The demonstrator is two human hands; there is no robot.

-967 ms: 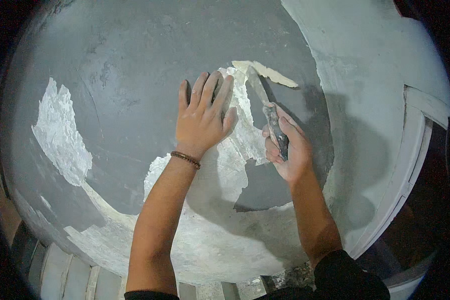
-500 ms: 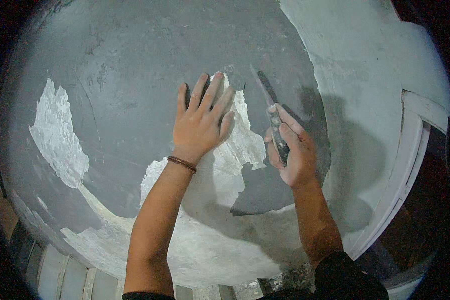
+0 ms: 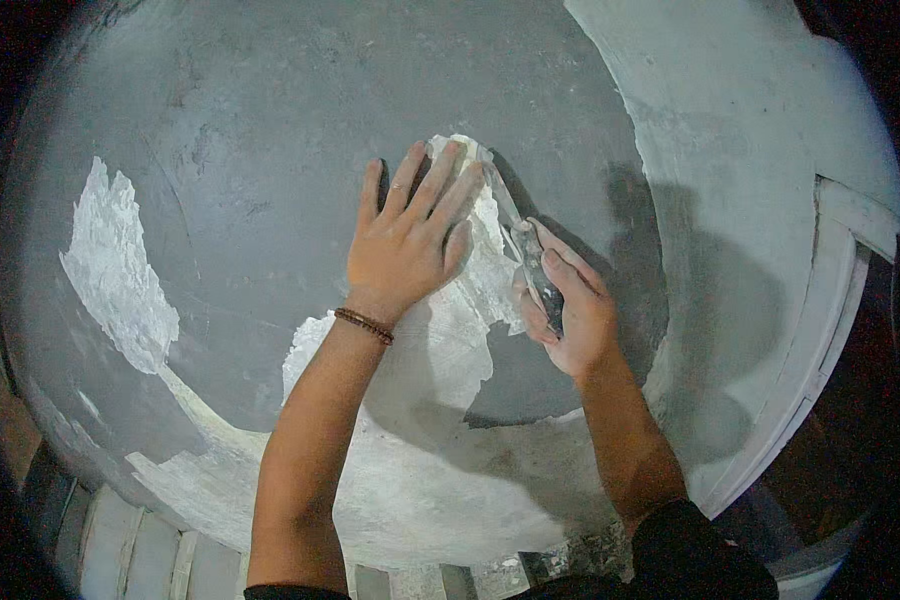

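My left hand lies flat on the wall, fingers spread, over the left side of a bare white patch. A ring of brown beads circles that wrist. In my right hand is a scraper with a dark, paint-spotted handle, its fingers wrapped round it. The thin blade points up and left, its tip by the upper edge of the white patch, close to my left fingertips. Grey coating with ragged edges surrounds the patch.
Another bare white patch shows at the left of the wall. Pale green wall borders the grey at right, beside a white frame with a dark opening beyond. Pale slats run along the lower left.
My right hand has moved left with the scraper, bringing the blade from the grey coating to the white patch's edge. More white shows near the top of the patch. My left hand stays nearly still.
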